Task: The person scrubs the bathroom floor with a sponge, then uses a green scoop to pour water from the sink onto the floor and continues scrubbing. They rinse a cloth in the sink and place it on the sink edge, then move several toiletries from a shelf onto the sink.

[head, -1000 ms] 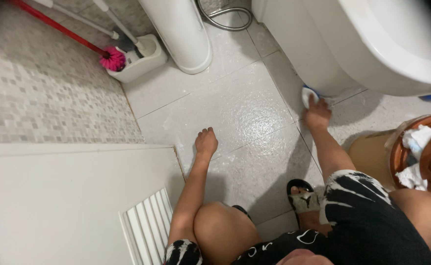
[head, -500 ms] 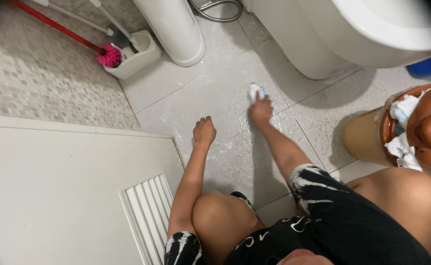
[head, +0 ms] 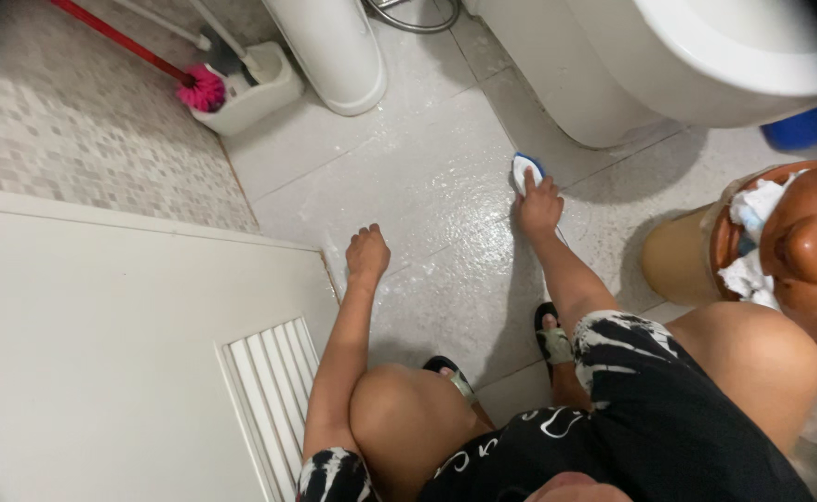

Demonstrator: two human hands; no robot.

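Wet, soapy floor tiles point(head: 427, 186) glisten mid-frame. At upper centre the right hand point(head: 540, 206) clasps a blue-and-white scrub brush point(head: 524, 170) against the floor near the toilet base point(head: 557, 84); the left hand point(head: 367, 253), loosely curled and holding nothing, props on the tiles. On such slick suds that bracing palm or the sandals point(head: 550, 336) could slip.

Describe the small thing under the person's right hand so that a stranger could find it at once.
Start at the white toilet base and look down to the wet grey floor tiles in front of it. There the right hand presses on a small scrub brush. It is white with a blue edge, unlike the pink long-handled brush far left.
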